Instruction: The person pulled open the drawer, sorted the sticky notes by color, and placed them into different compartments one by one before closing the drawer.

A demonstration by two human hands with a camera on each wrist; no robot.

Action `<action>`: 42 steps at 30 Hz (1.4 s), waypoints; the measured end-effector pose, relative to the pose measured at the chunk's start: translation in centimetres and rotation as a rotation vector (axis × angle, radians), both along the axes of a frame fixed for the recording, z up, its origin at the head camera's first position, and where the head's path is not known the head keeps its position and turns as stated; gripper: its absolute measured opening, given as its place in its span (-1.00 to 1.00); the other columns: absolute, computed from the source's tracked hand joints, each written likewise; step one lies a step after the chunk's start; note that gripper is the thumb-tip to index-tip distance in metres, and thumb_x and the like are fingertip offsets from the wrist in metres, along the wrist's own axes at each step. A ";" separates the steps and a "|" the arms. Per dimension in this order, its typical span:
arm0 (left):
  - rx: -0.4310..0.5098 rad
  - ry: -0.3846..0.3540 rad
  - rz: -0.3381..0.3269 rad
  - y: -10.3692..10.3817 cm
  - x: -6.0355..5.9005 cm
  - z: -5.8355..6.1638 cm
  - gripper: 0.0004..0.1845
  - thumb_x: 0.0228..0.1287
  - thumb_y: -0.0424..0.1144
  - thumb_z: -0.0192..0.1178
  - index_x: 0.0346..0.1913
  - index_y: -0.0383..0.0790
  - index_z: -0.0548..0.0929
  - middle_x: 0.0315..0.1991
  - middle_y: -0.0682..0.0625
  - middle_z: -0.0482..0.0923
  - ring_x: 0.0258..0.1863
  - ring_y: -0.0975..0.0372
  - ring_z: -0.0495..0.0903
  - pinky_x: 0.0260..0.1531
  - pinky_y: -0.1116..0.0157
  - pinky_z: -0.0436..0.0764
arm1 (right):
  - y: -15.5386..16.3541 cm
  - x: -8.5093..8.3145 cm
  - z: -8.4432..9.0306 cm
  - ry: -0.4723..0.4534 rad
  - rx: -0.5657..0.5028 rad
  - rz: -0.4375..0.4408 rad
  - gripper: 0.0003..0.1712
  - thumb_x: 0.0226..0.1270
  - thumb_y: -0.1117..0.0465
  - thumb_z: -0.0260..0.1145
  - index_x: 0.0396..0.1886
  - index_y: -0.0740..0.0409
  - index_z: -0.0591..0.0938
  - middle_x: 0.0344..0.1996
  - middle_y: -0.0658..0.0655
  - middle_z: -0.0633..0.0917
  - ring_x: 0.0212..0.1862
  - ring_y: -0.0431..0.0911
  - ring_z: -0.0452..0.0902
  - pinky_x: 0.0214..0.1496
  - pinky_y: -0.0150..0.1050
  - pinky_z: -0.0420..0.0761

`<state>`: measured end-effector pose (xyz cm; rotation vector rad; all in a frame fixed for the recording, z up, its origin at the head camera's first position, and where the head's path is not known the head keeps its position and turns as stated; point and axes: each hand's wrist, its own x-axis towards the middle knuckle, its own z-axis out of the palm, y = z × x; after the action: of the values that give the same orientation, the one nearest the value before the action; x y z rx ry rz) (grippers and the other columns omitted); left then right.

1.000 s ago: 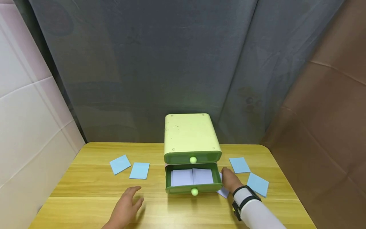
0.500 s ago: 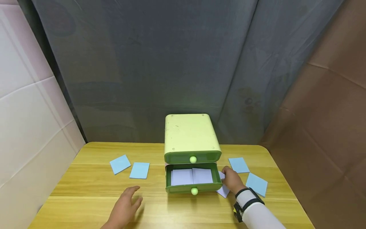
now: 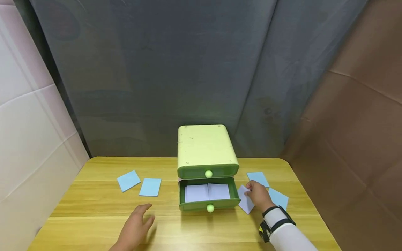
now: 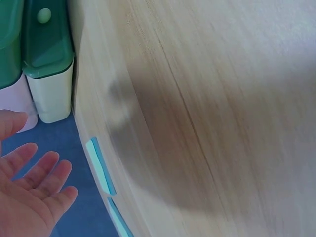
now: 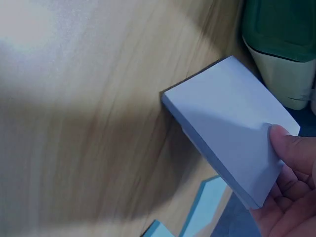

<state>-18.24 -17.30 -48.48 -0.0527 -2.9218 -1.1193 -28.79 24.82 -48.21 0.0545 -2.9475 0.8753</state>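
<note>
Right wrist view: pale purple pad (image 5: pixel 232 123) pinched in the right hand (image 3: pixel 260 196), thumb on top and fingers under. In the head view, just to the right of the open lower drawer (image 3: pixel 194 206) and low over the counter (image 3: pixel 94 209); hard to tell if touching it with any edge. Like a stack of thin sheets, by the look of the side. Probably light, flat and a bit bendy, not likely to break, but maybe easy to crease or fan apart. Best to hold by one edge, with thumb flat on top. Left hand (image 3: pixel 135 226) with nothing in it, fingers loose and apart over the counter. Two more pads (image 3: pixel 196 194) side by side in the drawer of the green box (image 3: pixel 207 144). Blue pads (image 3: pixel 128 181) on both sides, two and two. Counter shiny, with wood lines, so maybe slidey. Dark grey cloth (image 3: pixel 157 69) behind, white cloth (image 3: pixel 34 122) on the left, brown cloth (image 3: pixel 351 157) on the right.
</note>
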 end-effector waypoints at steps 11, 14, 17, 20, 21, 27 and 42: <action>-0.004 -0.007 -0.009 -0.1 0.0 0.0 -0.55 0.28 -0.31 0.24 0.18 -0.44 0.49 0.13 -0.31 0.48 0.16 -0.20 0.44 0.09 -0.13 0.49 | 0.2 1.1 2.8 0.007 0.009 0.001 -0.93 0.22 0.42 0.32 -0.35 0.28 0.56 -0.45 0.10 0.62 -0.36 -0.06 0.52 -0.36 -0.18 0.53; 0.003 -0.004 -0.010 -0.2 0.0 0.0 -0.56 0.28 -0.32 0.23 0.18 -0.45 0.49 0.13 -0.31 0.48 0.16 -0.20 0.45 0.10 -0.13 0.48 | 0.4 1.4 3.5 0.021 0.004 -0.004 -0.93 0.25 0.41 0.31 -0.32 0.29 0.56 -0.41 0.13 0.64 -0.33 -0.04 0.55 -0.34 -0.15 0.55; 0.006 0.001 -0.010 -0.2 0.0 -0.1 -0.56 0.28 -0.32 0.23 0.18 -0.45 0.49 0.13 -0.32 0.48 0.16 -0.20 0.45 0.11 -0.13 0.47 | 0.5 1.9 4.7 0.037 0.007 -0.009 -0.94 0.27 0.40 0.29 -0.29 0.29 0.56 -0.37 0.16 0.66 -0.31 -0.02 0.56 -0.33 -0.14 0.56; 0.004 0.004 -0.008 -0.2 0.0 -0.1 -0.56 0.28 -0.32 0.23 0.18 -0.45 0.49 0.13 -0.32 0.48 0.16 -0.20 0.44 0.11 -0.13 0.47 | 0.5 2.5 6.1 0.071 0.018 0.001 -0.95 0.30 0.39 0.28 -0.28 0.28 0.56 -0.34 0.17 0.67 -0.31 -0.02 0.56 -0.33 -0.14 0.57; 0.004 0.005 -0.009 -0.2 0.0 -0.2 -0.55 0.28 -0.32 0.23 0.18 -0.45 0.49 0.13 -0.32 0.48 0.16 -0.21 0.44 0.11 -0.14 0.47 | 0.4 2.7 6.6 0.087 0.026 0.012 -0.95 0.30 0.39 0.28 -0.28 0.28 0.56 -0.34 0.17 0.67 -0.31 -0.02 0.56 -0.34 -0.14 0.57; 0.012 0.010 -0.009 -0.2 0.1 -0.2 -0.55 0.29 -0.32 0.23 0.19 -0.45 0.49 0.14 -0.32 0.48 0.17 -0.21 0.43 0.12 -0.14 0.46 | -0.2 4.1 9.4 0.181 0.062 0.084 -0.93 0.29 0.39 0.29 -0.25 0.27 0.58 -0.31 0.18 0.68 -0.30 -0.02 0.58 -0.34 -0.12 0.62; 0.030 0.011 -0.002 -0.3 0.2 -0.2 -0.55 0.28 -0.33 0.23 0.18 -0.47 0.48 0.15 -0.33 0.47 0.18 -0.21 0.43 0.13 -0.14 0.45 | -3.3 4.9 13.0 0.230 0.094 0.203 -0.91 0.22 0.40 0.35 -0.30 0.21 0.60 -0.32 0.12 0.66 -0.32 -0.06 0.56 -0.29 -0.11 0.66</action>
<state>-18.04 -17.62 -48.72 -0.0609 -2.8954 -1.1583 -23.88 21.57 -35.24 0.4354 -2.7974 0.6965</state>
